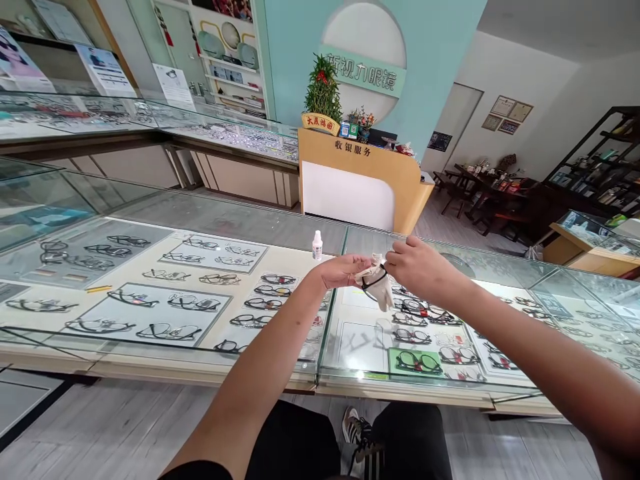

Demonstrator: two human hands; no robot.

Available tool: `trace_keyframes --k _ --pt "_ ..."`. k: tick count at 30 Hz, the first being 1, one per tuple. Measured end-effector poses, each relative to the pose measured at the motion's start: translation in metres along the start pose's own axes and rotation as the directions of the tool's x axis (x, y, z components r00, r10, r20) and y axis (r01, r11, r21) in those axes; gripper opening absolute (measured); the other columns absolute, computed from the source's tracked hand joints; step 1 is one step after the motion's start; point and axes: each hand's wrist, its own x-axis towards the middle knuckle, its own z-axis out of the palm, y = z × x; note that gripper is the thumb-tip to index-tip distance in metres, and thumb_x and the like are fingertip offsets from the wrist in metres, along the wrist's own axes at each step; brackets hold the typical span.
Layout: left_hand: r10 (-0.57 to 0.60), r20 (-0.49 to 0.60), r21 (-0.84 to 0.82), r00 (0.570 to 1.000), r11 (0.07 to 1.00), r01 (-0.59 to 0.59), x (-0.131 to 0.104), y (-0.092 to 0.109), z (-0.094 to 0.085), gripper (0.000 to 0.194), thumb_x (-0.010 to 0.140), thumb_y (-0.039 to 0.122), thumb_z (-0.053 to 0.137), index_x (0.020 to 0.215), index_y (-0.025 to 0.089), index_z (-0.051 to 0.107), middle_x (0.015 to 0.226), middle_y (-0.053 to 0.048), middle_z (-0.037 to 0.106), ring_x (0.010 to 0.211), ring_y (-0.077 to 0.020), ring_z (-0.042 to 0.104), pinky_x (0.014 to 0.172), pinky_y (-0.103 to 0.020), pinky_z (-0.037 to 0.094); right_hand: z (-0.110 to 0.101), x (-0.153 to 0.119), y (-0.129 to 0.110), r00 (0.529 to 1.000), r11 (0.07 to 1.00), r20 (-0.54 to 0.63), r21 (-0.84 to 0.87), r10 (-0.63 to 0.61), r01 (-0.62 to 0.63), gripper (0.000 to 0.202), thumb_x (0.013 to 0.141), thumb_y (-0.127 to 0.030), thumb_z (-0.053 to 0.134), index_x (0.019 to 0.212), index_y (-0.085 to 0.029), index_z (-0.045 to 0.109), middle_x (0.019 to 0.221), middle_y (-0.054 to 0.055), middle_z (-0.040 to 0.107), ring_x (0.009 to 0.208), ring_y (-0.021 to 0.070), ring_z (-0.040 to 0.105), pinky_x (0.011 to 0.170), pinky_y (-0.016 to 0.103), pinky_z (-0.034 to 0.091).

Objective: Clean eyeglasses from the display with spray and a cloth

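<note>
Over the glass counter, my left hand [345, 270] is closed on a pale cloth [384, 295] that is wrapped around part of a pair of glasses [369, 284] with a dark frame. My right hand [415, 262] pinches the same glasses from the other side, its fingers curled near the frame. The cloth hangs down between both hands and hides much of the lenses. Left of my hands, a small white bottle [317, 247] stands upright on the counter top.
Beneath the glass top [280, 223] lie rows of spectacles, some on grey trays and one pair on a green card [415, 361]. A yellow pen-like stick [99, 289] lies at the left. Beyond stands a wooden reception desk [360, 150] with plants; further display cases run along the left.
</note>
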Motion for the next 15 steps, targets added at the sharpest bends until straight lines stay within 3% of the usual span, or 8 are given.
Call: trace_keyframes --k 4,6,7,9,10,11,12,15 --pt "0.057 -0.077 -0.043 0.995 0.997 -0.06 0.004 0.002 0.003 0.043 0.072 0.039 0.098 0.095 0.012 0.074 0.079 -0.002 0.067 0.071 -0.0119 0.062 0.071 -0.025 0.052 0.015 0.007 0.003 0.98 0.998 -0.192 0.003 0.058 -0.058 0.02 0.098 -0.006 0.059 0.094 -0.017 0.075 0.086 0.009 0.07 0.086 0.0251 0.051 0.075 0.039 0.025" --pt "0.143 -0.162 -0.089 0.976 0.983 -0.159 0.01 0.001 0.002 0.046 0.068 0.039 0.1 0.096 0.013 0.074 0.082 -0.002 0.07 0.074 -0.0126 0.065 0.074 -0.026 0.054 0.028 0.009 0.005 0.904 0.968 -0.352 0.147 0.243 -0.203 0.021 0.104 -0.014 0.055 0.104 -0.018 0.076 0.088 0.009 0.07 0.086 0.0244 0.052 0.076 0.039 0.028" --pt "0.176 -0.205 -0.109 0.963 0.973 -0.202 0.012 0.0 0.001 0.047 0.066 0.037 0.101 0.095 0.013 0.074 0.083 -0.003 0.071 0.075 -0.0129 0.066 0.075 -0.026 0.055 0.037 0.01 0.004 0.824 0.915 -0.413 0.28 0.388 -0.291 0.022 0.106 -0.021 0.054 0.105 -0.018 0.076 0.087 0.008 0.069 0.084 0.0237 0.052 0.076 0.039 0.029" --pt "0.209 -0.266 -0.127 0.941 0.96 -0.249 0.016 -0.002 0.0 0.047 0.065 0.034 0.102 0.096 0.013 0.075 0.086 -0.004 0.073 0.077 -0.0131 0.069 0.077 -0.026 0.056 0.059 0.014 -0.002 0.591 0.678 -0.396 0.625 0.703 -0.387 0.026 0.106 -0.036 0.057 0.098 -0.02 0.076 0.079 0.005 0.065 0.077 0.0213 0.051 0.074 0.037 0.032" --pt "0.21 -0.275 -0.127 0.938 0.959 -0.252 0.017 -0.003 -0.001 0.046 0.065 0.032 0.102 0.097 0.013 0.075 0.087 -0.004 0.074 0.078 -0.0131 0.07 0.077 -0.026 0.056 0.072 0.017 -0.006 0.481 0.5 -0.303 0.789 0.822 -0.358 0.03 0.103 -0.043 0.06 0.094 -0.02 0.076 0.075 0.003 0.061 0.073 0.0199 0.05 0.072 0.036 0.034" --pt "0.208 -0.277 -0.122 0.938 0.961 -0.249 0.018 -0.003 -0.001 0.045 0.066 0.031 0.102 0.098 0.012 0.075 0.088 -0.004 0.075 0.078 -0.0131 0.07 0.077 -0.026 0.056 0.085 0.021 -0.011 0.414 0.302 -0.169 0.911 0.895 -0.282 0.032 0.1 -0.049 0.063 0.093 -0.02 0.076 0.072 0.001 0.059 0.069 0.0186 0.048 0.07 0.034 0.035" --pt "0.204 -0.273 -0.114 0.94 0.963 -0.243 0.018 -0.004 0.0 0.045 0.066 0.031 0.101 0.098 0.012 0.076 0.089 -0.004 0.076 0.078 -0.0132 0.071 0.077 -0.026 0.056 0.098 0.025 -0.017 0.393 0.102 -0.024 0.978 0.919 -0.181 0.036 0.096 -0.055 0.066 0.091 -0.021 0.076 0.07 0.0 0.057 0.067 0.0176 0.048 0.067 0.033 0.036" --pt "0.179 -0.252 -0.075 0.951 0.976 -0.204 0.018 -0.005 0.003 0.048 0.067 0.031 0.101 0.105 0.012 0.077 0.093 -0.006 0.078 0.081 -0.0138 0.072 0.078 -0.027 0.057 0.127 0.038 -0.031 0.48 -0.354 0.276 0.932 0.833 0.08 0.044 0.083 -0.066 0.076 0.08 -0.022 0.072 0.065 -0.003 0.055 0.062 0.0148 0.045 0.061 0.031 0.035"
